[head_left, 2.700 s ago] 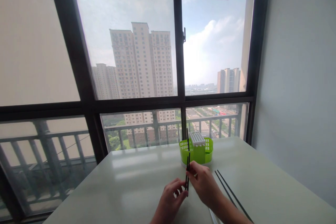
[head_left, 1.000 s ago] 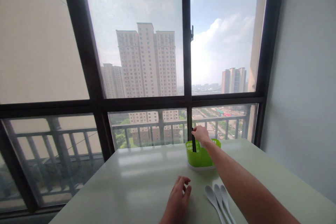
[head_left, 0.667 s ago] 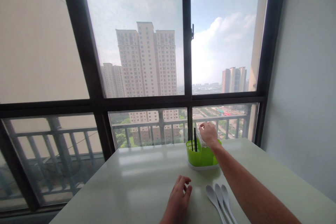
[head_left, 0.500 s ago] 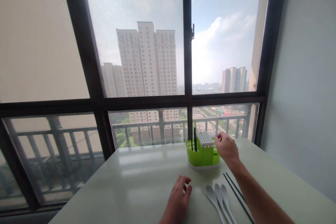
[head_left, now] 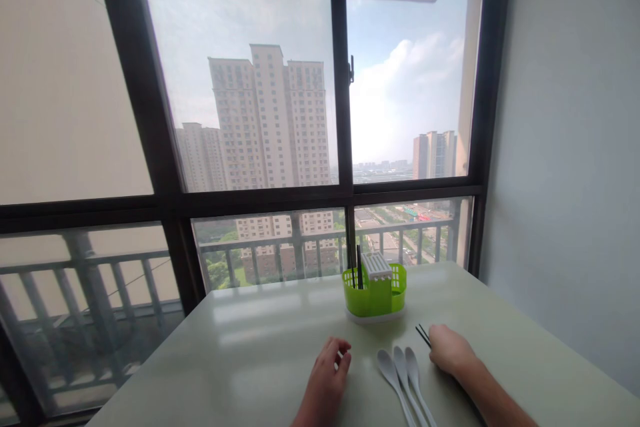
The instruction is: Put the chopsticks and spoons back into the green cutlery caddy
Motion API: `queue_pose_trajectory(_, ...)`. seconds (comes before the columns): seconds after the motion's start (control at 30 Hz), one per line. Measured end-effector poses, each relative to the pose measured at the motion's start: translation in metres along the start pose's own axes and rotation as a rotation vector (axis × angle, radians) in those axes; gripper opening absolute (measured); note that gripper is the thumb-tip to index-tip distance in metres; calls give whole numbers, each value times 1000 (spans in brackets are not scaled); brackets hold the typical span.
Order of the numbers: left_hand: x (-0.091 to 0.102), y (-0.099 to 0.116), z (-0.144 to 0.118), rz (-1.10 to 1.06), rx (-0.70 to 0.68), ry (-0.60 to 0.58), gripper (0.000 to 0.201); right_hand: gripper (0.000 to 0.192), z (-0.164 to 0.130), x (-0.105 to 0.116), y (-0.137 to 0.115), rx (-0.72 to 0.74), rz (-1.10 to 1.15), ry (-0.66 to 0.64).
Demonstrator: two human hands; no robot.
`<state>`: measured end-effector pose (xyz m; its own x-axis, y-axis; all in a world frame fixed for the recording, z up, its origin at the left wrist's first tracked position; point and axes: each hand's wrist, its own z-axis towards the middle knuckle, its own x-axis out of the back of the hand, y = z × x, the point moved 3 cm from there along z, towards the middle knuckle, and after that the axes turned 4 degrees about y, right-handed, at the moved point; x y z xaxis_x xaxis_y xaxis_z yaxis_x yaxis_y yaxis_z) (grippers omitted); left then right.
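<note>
My right hand [head_left: 451, 349] is closed over a pair of dark chopsticks [head_left: 424, 335] at the right of the table, their tips poking out beyond my fingers. Most of their length is hidden under my hand and forearm. Just left of it lie three white spoons [head_left: 400, 373], side by side with their bowls pointing away from me. My left hand [head_left: 331, 371] rests on the table left of the spoons, fingers loosely bent and thumb apart, holding nothing. Farther back stands a green utensil caddy [head_left: 375, 297] with a white slotted lid and dark chopsticks upright in its left compartment.
The pale table [head_left: 240, 360] narrows toward a dark-framed window [head_left: 265, 199] behind the caddy. A plain wall [head_left: 565, 180] runs along the right side. Railings and tall buildings show outside.
My right hand has come from the caddy's right side back down to the chopsticks on the table and closed over them. My left hand stays by the spoons. The view has shifted slightly right.
</note>
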<state>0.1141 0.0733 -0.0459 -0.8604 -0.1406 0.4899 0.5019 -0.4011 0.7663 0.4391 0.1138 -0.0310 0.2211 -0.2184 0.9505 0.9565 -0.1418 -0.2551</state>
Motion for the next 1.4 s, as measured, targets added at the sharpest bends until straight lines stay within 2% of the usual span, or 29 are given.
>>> queue_pose_trajectory(0.13, 1, 0, 0, 10, 8, 7, 23, 17, 2, 10, -9, 31, -35, -45)
queue_pose_trajectory(0.27, 2, 3, 0, 17, 24, -24, 25, 9, 1, 49, -28, 90, -7, 27)
queue_pose_trajectory(0.33, 3, 6, -1, 20, 19, -45, 27, 10, -7, 76, -52, 187, 140, 119)
queue_pose_trajectory(0.4, 5, 12, -2, 12, 5, -74, 30, 12, -20, 98, -83, 328, 429, 202)
queue_pose_trajectory(0.43, 6, 16, -2, -2, -9, -91, 32, 13, -26, 103, -99, 375, 572, 201)
queue_pose_trajectory(0.53, 11, 27, -6, -64, -68, -124, 38, 15, -42, 95, -140, 439, 884, 174)
queue_pose_trajectory(0.63, 15, 33, -9, -68, -94, -103, 37, 15, -48, 66, -162, 439, 1018, 147)
queue_pose_trajectory(0.73, 12, 30, -8, -7, -65, -99, 27, 14, -50, 39, -170, 441, 1056, 123)
queue_pose_trajectory(0.8, 7, 23, -6, 12, -36, -113, 21, 13, -52, 29, -170, 456, 1038, 136)
queue_pose_trajectory(0.87, 2, 16, -3, 25, -22, -133, 18, 12, -52, 25, -169, 464, 1028, 137)
queue_pose_trajectory(0.97, -4, 7, -2, 47, -30, -168, 16, 12, -47, 31, -166, 452, 1114, 59)
queue_pose_trajectory(1.07, -7, 5, -2, 56, -38, -188, 15, 25, -38, 47, -165, 431, 1245, -6)
queue_pose_trajectory(1.2, -2, 10, -4, 45, 18, -126, 17, 34, -13, 84, -171, 480, 1225, -60)
queue_pose_trajectory(1.27, 3, 12, -4, 25, 47, -48, 25, 36, 10, 110, -171, 483, 1221, 17)
queue_pose_trajectory(1.4, 5, 9, -4, 29, 48, 26, 32, 40, 67, 164, -168, 451, 1214, 386)
